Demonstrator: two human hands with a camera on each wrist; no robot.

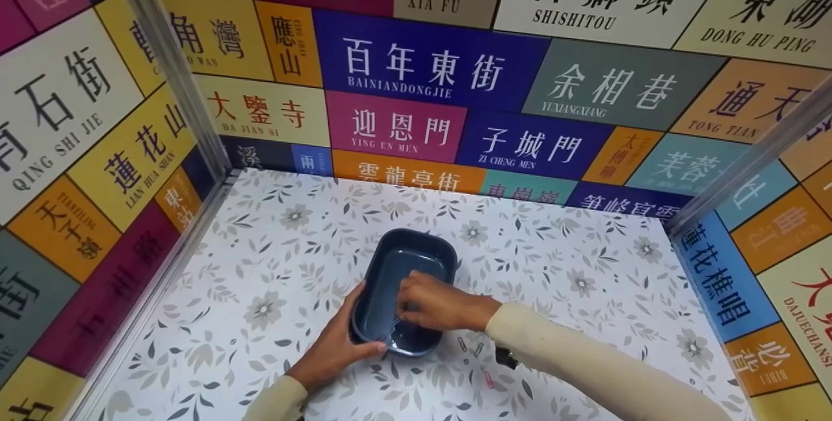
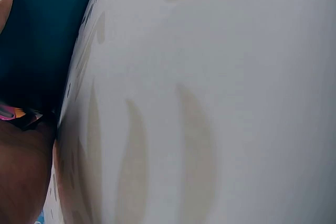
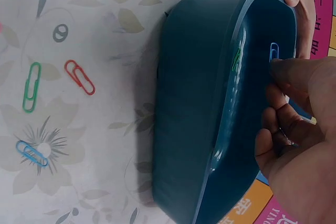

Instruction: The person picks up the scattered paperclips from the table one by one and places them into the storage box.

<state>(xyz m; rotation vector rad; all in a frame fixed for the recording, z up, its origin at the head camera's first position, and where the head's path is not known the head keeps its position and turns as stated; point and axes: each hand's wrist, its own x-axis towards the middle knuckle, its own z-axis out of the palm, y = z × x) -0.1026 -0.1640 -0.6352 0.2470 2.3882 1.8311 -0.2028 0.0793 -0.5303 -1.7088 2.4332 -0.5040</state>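
Note:
A dark blue-green rectangular dish (image 1: 416, 240) stands on the patterned tabletop. My left hand (image 1: 333, 351) holds its near left corner, with the thumb at the near rim and the fingers along the left side. Over the dish's interior, my right hand (image 1: 434, 304) pinches a blue paperclip (image 3: 273, 51) between thumb and finger. A green paperclip (image 3: 236, 59) shows against the inside of the dish wall. On the table beside the dish lie a red paperclip (image 3: 80, 77), another green paperclip (image 3: 32, 87) and a light blue paperclip (image 3: 31, 153).
The white tabletop (image 1: 260, 252) has a grey leaf and flower print. Panels with colourful street-name signs (image 1: 429, 63) stand behind and at both sides, joined by clear corner strips (image 1: 195, 109). A dark object (image 1: 506, 357) shows under the right sleeve.

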